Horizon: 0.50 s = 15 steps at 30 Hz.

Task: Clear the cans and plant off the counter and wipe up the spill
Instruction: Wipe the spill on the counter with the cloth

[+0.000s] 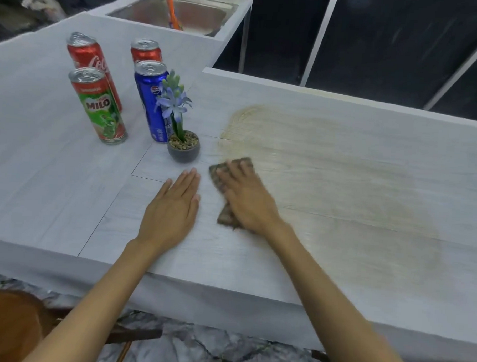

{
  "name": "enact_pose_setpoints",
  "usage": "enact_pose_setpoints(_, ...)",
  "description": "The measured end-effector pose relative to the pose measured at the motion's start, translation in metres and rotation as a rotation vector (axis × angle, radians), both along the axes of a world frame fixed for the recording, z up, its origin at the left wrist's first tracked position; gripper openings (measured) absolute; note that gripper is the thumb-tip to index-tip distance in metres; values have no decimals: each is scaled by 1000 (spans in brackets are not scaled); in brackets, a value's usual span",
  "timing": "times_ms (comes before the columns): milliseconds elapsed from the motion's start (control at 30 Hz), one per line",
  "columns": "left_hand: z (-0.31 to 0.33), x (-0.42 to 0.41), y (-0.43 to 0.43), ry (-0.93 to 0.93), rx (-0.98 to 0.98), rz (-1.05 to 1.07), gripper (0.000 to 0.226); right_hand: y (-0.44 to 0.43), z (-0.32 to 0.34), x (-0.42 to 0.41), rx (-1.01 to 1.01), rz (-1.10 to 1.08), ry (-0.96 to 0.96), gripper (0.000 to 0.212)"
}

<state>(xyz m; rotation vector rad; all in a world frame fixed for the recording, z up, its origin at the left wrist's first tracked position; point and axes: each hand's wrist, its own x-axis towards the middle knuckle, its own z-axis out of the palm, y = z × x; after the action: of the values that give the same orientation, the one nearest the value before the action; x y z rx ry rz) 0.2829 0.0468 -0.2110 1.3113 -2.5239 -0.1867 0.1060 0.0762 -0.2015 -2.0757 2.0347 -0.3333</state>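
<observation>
Now the right hand [246, 197], fingers flat, presses a cloth [229, 186] lying lengthwise away; left hand [173, 205] flat, fingers together; cans read Milo [98, 106], Pepsi [152, 103].

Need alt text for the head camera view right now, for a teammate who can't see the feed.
The right hand presses a brown cloth flat at the near-left edge of a wide tan spill smeared across a pale counter, while the left hand rests flat beside it. To the left stand four cans and a small potted plant, all upright.
</observation>
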Motion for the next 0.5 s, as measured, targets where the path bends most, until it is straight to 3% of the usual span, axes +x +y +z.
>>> enact_pose_setpoints(100,1,0,0,9,13,3,71,69,10,14,-26,32,-53,74)
enact_pose_setpoints(167,2,0,1,-1,20,-3,72,81,12,-9,-30,54,15,72)
enact_pose_setpoints(333,3,0,5,7,34,18,71,22,14,-88,28,-158,48,52)
enact_pose_setpoints(433,3,-2,9,8,31,47,70,-18,15,-74,23,-222,50,49)
enact_pose_setpoints(500,3,-2,12,3,31,73,71,-23,15,-41,18,-142,14,50)
